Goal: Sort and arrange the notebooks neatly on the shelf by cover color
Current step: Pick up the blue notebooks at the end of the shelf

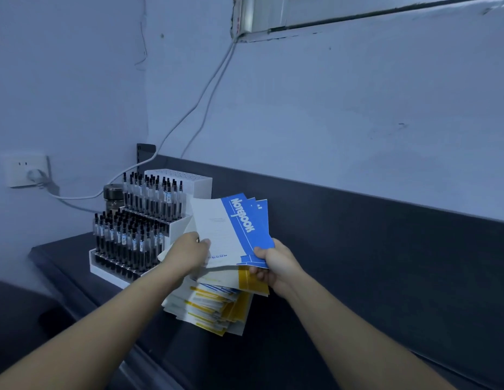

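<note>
Start at the white pen rack [149, 220], a stepped stand on the dark shelf [357, 291]: its lower tiers are packed with upright black pens [127, 237], while the top tier at the back looks bare. Tucked behind it is a dark jar [113, 196], contents impossible to make out.

Now the hands. The right hand [276, 266] pinches the lower right corner of a small fan of blue notebooks [239, 229], thumb on top, fingers curled beneath. The left hand [188, 253] grips the white left edge of the same bundle, thumb pressed on the cover. The top cover reads "Notebook" along its blue band, and the bundle is tilted up, held just above the pile.

Directly underneath sits a messy stack of notebooks [211, 305], mostly yellow-banded, with some blue edges showing, lying on the shelf just right of the pen rack and touching its front corner.

On the left wall, a socket [25, 170] has a plug in it, and a white cable [200, 99] runs up the wall.
</note>
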`<state>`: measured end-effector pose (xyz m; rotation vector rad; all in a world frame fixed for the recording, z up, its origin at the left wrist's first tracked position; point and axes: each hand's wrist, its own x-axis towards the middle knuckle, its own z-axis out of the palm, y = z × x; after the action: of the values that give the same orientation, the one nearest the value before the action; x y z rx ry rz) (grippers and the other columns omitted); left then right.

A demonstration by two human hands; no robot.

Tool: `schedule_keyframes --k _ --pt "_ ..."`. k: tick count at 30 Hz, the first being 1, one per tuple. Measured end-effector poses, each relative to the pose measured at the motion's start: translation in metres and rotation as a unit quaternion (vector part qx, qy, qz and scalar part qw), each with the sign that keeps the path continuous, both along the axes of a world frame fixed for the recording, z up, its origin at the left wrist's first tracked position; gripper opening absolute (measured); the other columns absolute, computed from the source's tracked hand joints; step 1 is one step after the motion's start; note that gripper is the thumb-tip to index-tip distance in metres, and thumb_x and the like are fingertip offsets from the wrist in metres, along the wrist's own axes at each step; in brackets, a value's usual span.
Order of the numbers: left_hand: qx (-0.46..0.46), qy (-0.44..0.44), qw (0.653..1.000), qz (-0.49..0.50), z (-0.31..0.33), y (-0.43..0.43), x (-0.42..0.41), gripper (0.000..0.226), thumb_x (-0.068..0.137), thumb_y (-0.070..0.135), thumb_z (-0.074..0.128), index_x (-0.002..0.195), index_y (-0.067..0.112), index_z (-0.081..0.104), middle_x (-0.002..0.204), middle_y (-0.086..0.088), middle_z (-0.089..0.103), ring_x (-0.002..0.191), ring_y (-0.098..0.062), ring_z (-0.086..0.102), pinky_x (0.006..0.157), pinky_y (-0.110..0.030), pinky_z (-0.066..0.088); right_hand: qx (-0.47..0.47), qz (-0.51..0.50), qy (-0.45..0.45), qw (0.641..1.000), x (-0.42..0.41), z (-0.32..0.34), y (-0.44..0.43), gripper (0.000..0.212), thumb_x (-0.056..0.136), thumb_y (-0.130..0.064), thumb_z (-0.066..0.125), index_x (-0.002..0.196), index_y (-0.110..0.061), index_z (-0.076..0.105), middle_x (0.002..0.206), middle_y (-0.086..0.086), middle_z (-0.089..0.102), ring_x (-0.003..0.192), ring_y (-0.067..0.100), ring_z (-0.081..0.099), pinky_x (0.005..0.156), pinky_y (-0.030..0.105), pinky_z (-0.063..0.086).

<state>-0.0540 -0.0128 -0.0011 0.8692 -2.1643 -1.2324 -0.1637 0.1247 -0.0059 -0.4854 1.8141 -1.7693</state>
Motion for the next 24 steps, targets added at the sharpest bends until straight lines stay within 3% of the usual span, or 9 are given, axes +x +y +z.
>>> schedule_keyframes --k 2,6,10,12,15,18,20,22,24 --pt "0.051 0.046 0.998 -0.012 0.001 0.009 -0.002 0.022 0.101 0.013 0.04 0.085 0.007 0.053 0.069 -0.008 0.052 0.061 -0.022 0.046 0.061 -0.029 0.036 -0.004 0.003 0.002 1.0 0.002 0.003 0.012 0.019 0.099 -0.013 0.047 0.116 -0.018 0.051 0.098 0.011 0.068 0.048 0.013 0.054 0.043 0.022 0.042" --pt "0.072 0.105 0.991 -0.035 0.0 0.038 0.0 0.023 0.102 0.006 0.037 0.11 0.016 0.055 0.078 -0.005 0.055 0.062 -0.019 0.049 0.055 -0.028 0.04 0.006 -0.006 0.013 1.0 0.005 0.004 0.043 0.018 0.097 -0.018 0.05 0.114 -0.02 0.054 0.099 0.009 0.071 0.05 0.014 0.061 0.045 0.022 0.046" --pt "0.056 0.126 0.989 -0.052 -0.008 0.07 0.002 0.032 0.101 0.005 0.037 0.122 0.019 0.056 0.108 -0.006 0.065 0.088 -0.022 0.06 0.076 -0.034 0.05 -0.008 -0.041 0.001 0.999 0.009 0.001 0.077 0.025 0.101 -0.033 0.045 0.103 -0.016 0.062 0.09 0.003 0.073 0.063 0.015 0.064 0.049 0.024 0.046" --pt "0.041 0.119 0.99 -0.065 -0.012 0.086 0.002 0.035 0.101 0.005 0.037 0.126 0.019 0.056 0.114 -0.004 0.066 0.1 -0.023 0.063 0.087 -0.04 0.054 -0.006 -0.062 0.008 0.998 0.008 -0.003 0.094 0.03 0.101 -0.031 0.043 0.103 -0.009 0.063 0.096 0.005 0.074 0.075 0.018 0.068 0.062 0.03 0.054" --pt "0.038 0.123 0.988 -0.087 -0.014 0.111 0.003 0.044 0.096 -0.001 0.033 0.126 0.021 0.056 0.109 -0.003 0.067 0.087 -0.017 0.061 0.075 -0.033 0.054 0.022 -0.087 0.028 0.996 0.01 -0.009 0.118 0.028 0.1 -0.021 0.043 0.109 0.0 0.061 0.108 0.012 0.071 0.083 0.021 0.066 0.079 0.038 0.055" --pt "0.053 0.123 0.984 -0.119 -0.013 0.134 0.004 0.05 0.092 -0.005 0.032 0.123 0.024 0.056 0.116 -0.001 0.067 0.098 -0.018 0.065 0.085 -0.038 0.056 0.03 -0.087 0.044 0.995 0.021 -0.007 0.147 0.02 0.099 -0.012 0.041 0.103 -0.009 0.061 0.1 0.005 0.071 0.08 0.017 0.067 0.064 0.029 0.056" --pt "0.064 0.122 0.98 -0.145 -0.012 0.151 0.006 0.049 0.092 -0.004 0.031 0.119 0.029 0.054 0.109 0.002 0.069 0.091 -0.018 0.067 0.074 -0.036 0.059 0.031 -0.102 0.054 0.993 0.031 -0.004 0.167 0.019 0.099 -0.009 0.041 0.099 -0.013 0.059 0.095 0.001 0.069 0.079 0.016 0.067 0.062 0.028 0.055" --pt "0.067 0.117 0.976 -0.17 -0.013 0.169 0.009 0.044 0.096 -0.002 0.032 0.118 0.03 0.051 0.098 0.006 0.067 0.078 -0.015 0.065 0.055 -0.03 0.054 0.036 -0.122 0.065 0.99 0.038 -0.006 0.186 0.02 0.099 -0.007 0.04 0.099 -0.013 0.059 0.099 0.003 0.07 0.087 0.022 0.068 0.075 0.036 0.057" --pt "0.071 0.107 0.973 -0.193 -0.017 0.186 0.012 0.038 0.098 0.001 0.036 0.118 0.031 0.048 0.096 0.009 0.064 0.08 -0.013 0.065 0.06 -0.037 0.056 0.037 -0.153 0.065 0.985 0.047 -0.01 0.206 0.02 0.098 -0.006 0.039 0.096 -0.014 0.057 0.105 0.006 0.07 0.096 0.026 0.068 0.087 0.043 0.056"
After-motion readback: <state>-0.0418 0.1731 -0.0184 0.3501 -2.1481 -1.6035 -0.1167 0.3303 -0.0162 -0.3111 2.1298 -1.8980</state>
